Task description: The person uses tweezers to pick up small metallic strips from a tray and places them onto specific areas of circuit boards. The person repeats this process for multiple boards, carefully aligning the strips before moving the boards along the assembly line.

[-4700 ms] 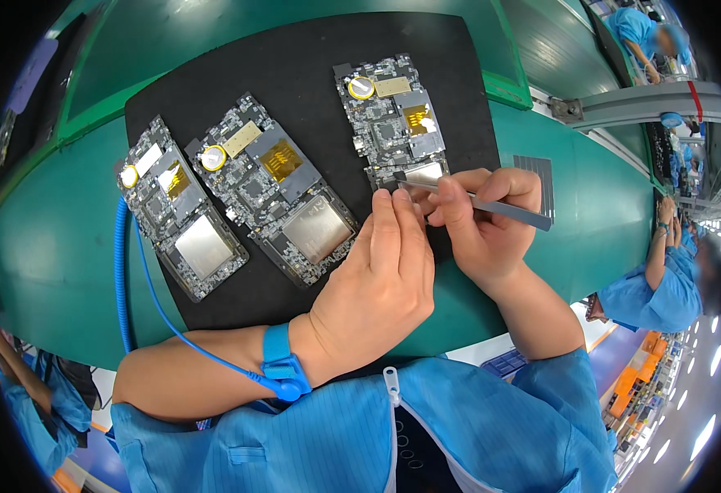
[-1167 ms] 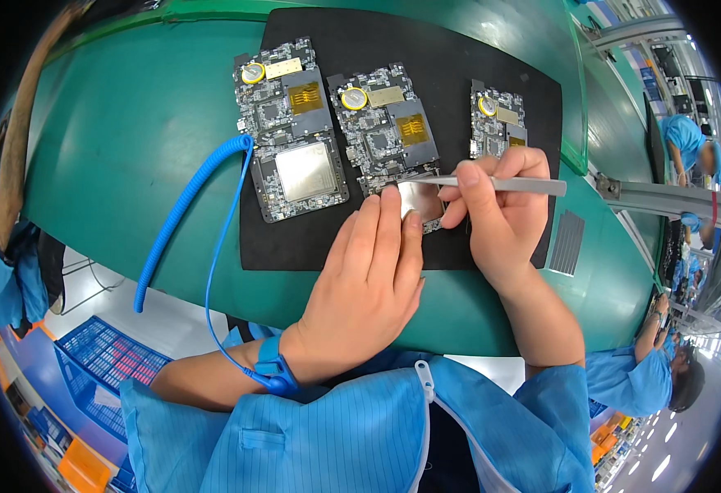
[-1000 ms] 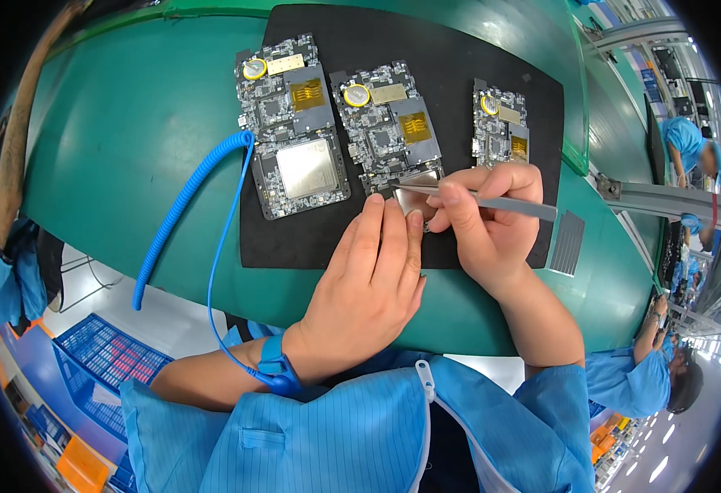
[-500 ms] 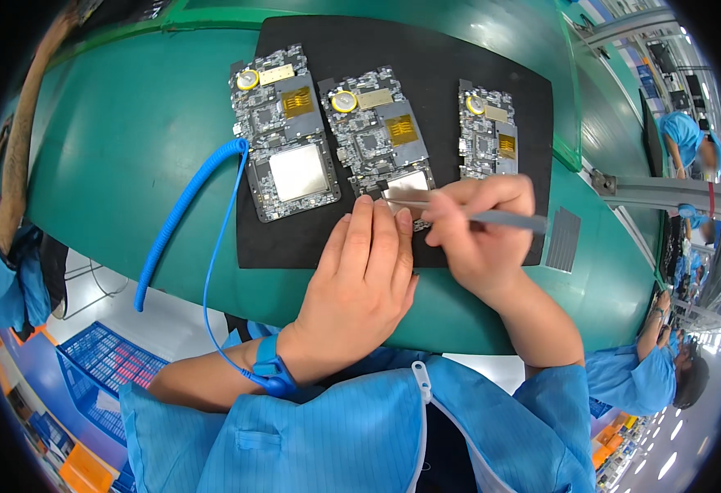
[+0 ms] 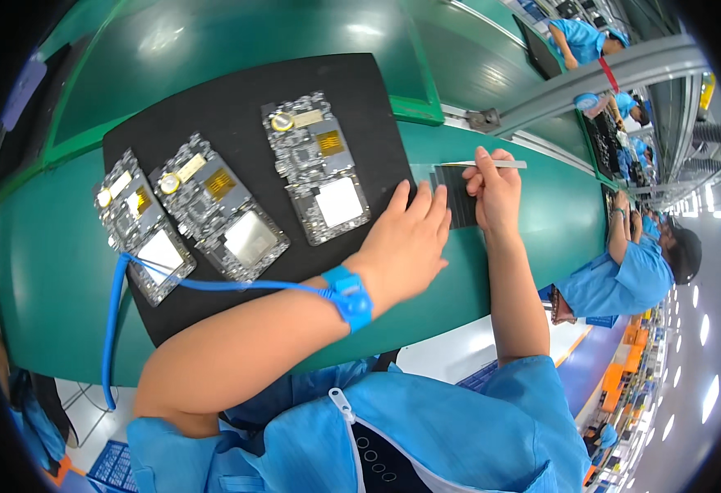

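My right hand point(image 5: 496, 197) pinches a pair of slim metal tweezers point(image 5: 504, 163), whose tips point left over the upper edge of a dark sheet of strips point(image 5: 462, 204) on the green table. My left hand point(image 5: 406, 251) is open, its fingers stretched out beside the sheet's left edge; whether they touch it I cannot tell. Three circuit boards lie on a black mat point(image 5: 237, 99): a right one point(image 5: 301, 154), a middle one point(image 5: 204, 207) and a left one point(image 5: 126, 220). Each carries a round yellow-rimmed cell, an amber patch and a silvery square plate.
From the blue strap point(image 5: 351, 297) on my left wrist, a cord crosses the left board to a blue coiled part point(image 5: 115, 329) at the table's left. A green raised edge point(image 5: 416, 109) and a metal rail point(image 5: 574, 90) stand beyond. A co-worker point(image 5: 623, 267) sits at right.
Both hands have left the middle board and moved right to the dark sheet, tweezers still in my right hand. The view has turned right, so the boards appear further left.
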Available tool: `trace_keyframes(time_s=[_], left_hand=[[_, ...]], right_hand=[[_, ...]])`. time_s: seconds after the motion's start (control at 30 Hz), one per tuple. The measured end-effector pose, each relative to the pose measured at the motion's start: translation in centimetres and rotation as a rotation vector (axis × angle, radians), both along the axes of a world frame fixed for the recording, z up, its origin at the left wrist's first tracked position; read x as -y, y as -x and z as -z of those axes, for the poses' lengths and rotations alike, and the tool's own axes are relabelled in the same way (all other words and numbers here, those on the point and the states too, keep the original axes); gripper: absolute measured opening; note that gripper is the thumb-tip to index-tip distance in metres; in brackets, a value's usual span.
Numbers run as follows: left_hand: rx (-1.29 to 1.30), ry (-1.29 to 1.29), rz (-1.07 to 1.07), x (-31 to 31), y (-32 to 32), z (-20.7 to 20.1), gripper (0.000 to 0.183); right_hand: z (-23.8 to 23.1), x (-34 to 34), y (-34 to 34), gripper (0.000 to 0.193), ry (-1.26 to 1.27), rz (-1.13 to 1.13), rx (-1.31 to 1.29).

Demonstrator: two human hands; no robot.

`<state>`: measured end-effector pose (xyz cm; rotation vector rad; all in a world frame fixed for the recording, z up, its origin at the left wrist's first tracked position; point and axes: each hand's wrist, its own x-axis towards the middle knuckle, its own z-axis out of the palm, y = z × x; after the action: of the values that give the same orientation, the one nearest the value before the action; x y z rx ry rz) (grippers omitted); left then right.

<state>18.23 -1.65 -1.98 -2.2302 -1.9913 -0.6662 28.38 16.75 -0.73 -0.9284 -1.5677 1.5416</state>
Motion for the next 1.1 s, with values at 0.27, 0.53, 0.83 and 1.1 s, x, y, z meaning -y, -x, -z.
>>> trace_keyframes(time_s=[0.27, 0.53, 0.83, 1.1], left_hand=[[0.075, -0.003, -0.001, -1.6, 0.1, 0.9, 0.057], [0.037, -0.038, -0.013, -1.7, -0.1, 1.2, 0.057], [0.036, -0.022, 0.0, -1.8, 0.0, 1.1, 0.055], [0.037, -0.034, -0.005, -1.8, 0.0, 1.3, 0.056]], right_hand=[[0.7, 0.1, -0.4, 0.024, -0.047, -0.052, 0.038], [0.8, 0.1, -0.3, 0.026, -0.06, -0.084, 0.045], [1.1, 0.4, -0.4, 0.028, -0.05, -0.083, -0.064], [1.2, 0.4, -0.4, 0.026, -0.121, -0.049, -0.021]])
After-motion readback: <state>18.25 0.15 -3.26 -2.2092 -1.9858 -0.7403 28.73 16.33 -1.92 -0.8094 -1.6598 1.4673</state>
